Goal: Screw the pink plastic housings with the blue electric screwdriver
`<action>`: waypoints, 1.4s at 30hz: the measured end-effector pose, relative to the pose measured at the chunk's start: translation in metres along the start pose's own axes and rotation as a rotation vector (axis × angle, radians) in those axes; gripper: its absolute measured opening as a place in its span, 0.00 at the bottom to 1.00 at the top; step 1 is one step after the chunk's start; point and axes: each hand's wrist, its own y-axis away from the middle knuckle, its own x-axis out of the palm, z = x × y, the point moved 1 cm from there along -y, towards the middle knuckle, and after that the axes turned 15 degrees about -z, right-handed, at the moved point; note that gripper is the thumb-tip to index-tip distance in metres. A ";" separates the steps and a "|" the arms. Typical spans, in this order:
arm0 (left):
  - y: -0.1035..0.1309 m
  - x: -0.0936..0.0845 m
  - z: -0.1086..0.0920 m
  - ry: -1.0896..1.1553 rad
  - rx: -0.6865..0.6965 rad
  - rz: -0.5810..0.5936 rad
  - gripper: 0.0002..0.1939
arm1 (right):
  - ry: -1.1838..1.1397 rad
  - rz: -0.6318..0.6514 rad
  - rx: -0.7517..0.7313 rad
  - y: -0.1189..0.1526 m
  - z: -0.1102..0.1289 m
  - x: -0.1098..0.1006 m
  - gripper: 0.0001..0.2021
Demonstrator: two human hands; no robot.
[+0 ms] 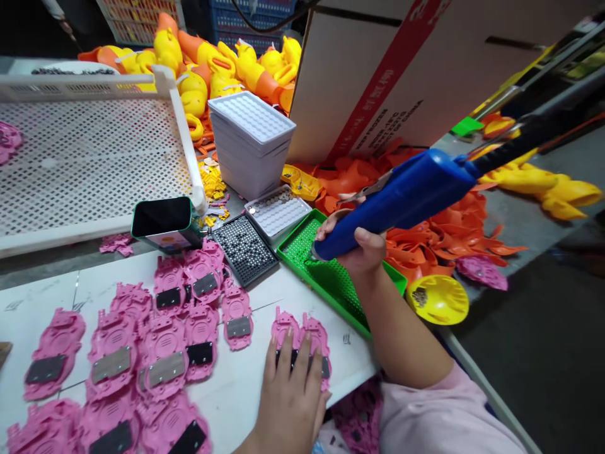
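My right hand (363, 249) is wrapped around a blue power screwdriver (401, 202), held tilted with its tip low over the green perforated tray (340, 284). A black hose runs from its upper end to the top right. On the white board, my left hand (293, 391) lies flat, fingers stretched out over two pink plastic housings (285, 323) that sit side by side. Its fingers partly cover their dark plates. To the left, several more pink housings (163, 343) with grey or black plates lie in overlapping rows.
Behind the board stand a black perforated tray (246, 252), stacked white trays (250, 145), a dark green-edged box (163, 221) and a white crate (89, 157). Orange pieces (439, 233) and a yellow bowl (437, 299) lie to the right, a cardboard box (378, 57) behind.
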 end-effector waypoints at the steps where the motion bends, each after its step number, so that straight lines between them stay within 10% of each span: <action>1: 0.000 0.000 0.000 -0.003 0.000 0.001 0.20 | -0.020 0.006 -0.016 0.000 0.003 0.000 0.19; 42: -0.002 -0.004 -0.002 0.019 -0.055 -0.043 0.14 | 0.106 -0.008 0.004 0.004 -0.004 -0.001 0.18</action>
